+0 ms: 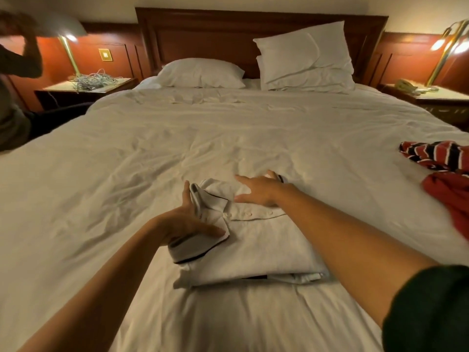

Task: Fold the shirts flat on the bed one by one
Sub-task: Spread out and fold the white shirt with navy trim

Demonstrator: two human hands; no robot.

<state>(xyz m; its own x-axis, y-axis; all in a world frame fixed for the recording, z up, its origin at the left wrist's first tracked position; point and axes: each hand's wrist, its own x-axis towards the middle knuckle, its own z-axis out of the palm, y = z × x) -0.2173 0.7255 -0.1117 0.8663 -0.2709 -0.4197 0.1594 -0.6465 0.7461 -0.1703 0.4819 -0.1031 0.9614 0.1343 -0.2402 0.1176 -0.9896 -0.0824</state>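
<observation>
Head view: a partly folded white shirt (253, 247) is seen on the near middle of the bed (228, 135). The right hand (256, 190) is laid flat on its collar end, fingers spread. The left hand (187, 219) is pressed open against its left edge. A red striped shirt (436, 156) is seen crumpled at the bed's right edge.

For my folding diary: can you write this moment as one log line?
white shirt: folded on bed | left hand: touching collar | right hand: flat on shirt | striped garment: crumpled
</observation>
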